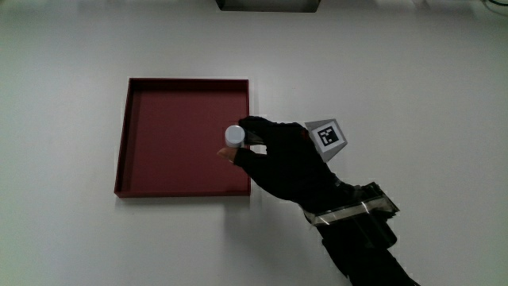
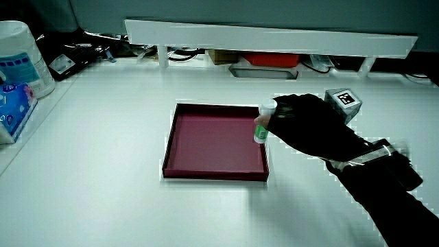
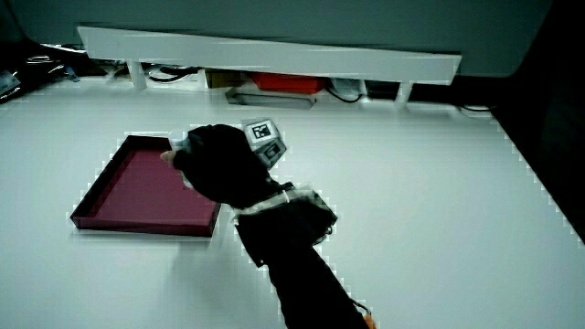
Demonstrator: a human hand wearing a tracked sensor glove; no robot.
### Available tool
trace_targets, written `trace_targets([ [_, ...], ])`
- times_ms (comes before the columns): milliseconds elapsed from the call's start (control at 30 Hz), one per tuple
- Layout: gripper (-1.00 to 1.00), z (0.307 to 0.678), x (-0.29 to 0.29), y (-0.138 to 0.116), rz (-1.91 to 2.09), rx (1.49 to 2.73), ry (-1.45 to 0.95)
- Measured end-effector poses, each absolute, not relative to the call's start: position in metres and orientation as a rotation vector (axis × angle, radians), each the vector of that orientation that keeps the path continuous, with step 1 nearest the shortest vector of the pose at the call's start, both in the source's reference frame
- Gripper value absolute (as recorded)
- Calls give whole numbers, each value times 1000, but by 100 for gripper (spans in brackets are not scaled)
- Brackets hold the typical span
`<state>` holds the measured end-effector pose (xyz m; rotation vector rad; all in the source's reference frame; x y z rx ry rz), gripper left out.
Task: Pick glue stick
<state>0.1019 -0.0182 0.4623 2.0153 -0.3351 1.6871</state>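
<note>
The glue stick (image 1: 235, 136) has a white cap and a green-labelled body (image 2: 263, 125), and stands upright in the gloved hand's (image 1: 274, 155) grip. The hand is shut on it over the edge of the dark red tray (image 1: 175, 107), at the tray side nearest the forearm. In a side view the stick seems raised above the tray floor (image 2: 212, 137). In another side view the hand (image 3: 219, 164) hides nearly all of the stick; only a pale bit (image 3: 179, 141) shows. The patterned cube (image 1: 329, 136) sits on the hand's back.
The red tray (image 3: 137, 187) holds nothing else. A low white partition (image 2: 274, 34) runs along the table edge farthest from the person, with cables and small items under it. A white canister (image 2: 17, 58) and a blue packet (image 2: 10, 103) stand at a table corner.
</note>
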Motion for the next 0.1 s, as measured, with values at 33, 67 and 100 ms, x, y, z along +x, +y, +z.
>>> trace_targets([
  [33,100,460,107,-19,1669,2041,-336],
  [67,100,458,112,-19,1667,2059,-349],
  [100,100,455,117,-19,1660,2057,-327],
])
